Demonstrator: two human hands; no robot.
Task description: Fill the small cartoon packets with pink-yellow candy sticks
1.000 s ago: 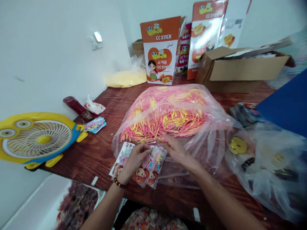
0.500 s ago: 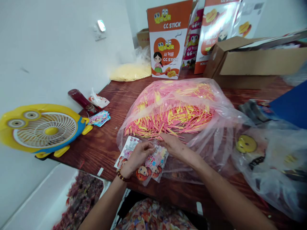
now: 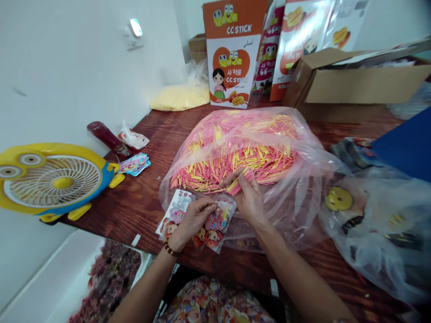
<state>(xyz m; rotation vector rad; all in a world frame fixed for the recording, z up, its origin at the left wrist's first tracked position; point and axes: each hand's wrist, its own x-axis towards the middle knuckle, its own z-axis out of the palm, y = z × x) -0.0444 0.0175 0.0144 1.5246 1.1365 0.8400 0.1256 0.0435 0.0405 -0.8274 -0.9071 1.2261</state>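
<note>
A bundle of pink and yellow candy sticks (image 3: pixel 240 179) is gripped in my right hand (image 3: pixel 251 199), just above the near edge of the loose sticks. My left hand (image 3: pixel 196 218), with a beaded bracelet at the wrist, pinches the top edge of a clear printed plastic bag (image 3: pixel 215 231) with cartoon faces on it. Beside and under that hand lie more printed bags (image 3: pixel 171 220). Behind both hands, a heap of pink and yellow sticks (image 3: pixel 232 157) spills from a large, see-through pink plastic sack (image 3: pixel 269 130).
A yellow minion-shaped fan (image 3: pixel 62 181) stands at the left, near a dark red bottle (image 3: pixel 106 137) and small colourful packets (image 3: pixel 136 163). At the back are a CC Stick box (image 3: pixel 230 58) and an open cardboard carton (image 3: pixel 357 87). A clear plastic bag (image 3: pixel 380 229) lies at the right.
My right hand has moved from the edge of the heap, lifting and turning with a bundle of candy sticks now showing in it. My left hand stays at the printed bag.
</note>
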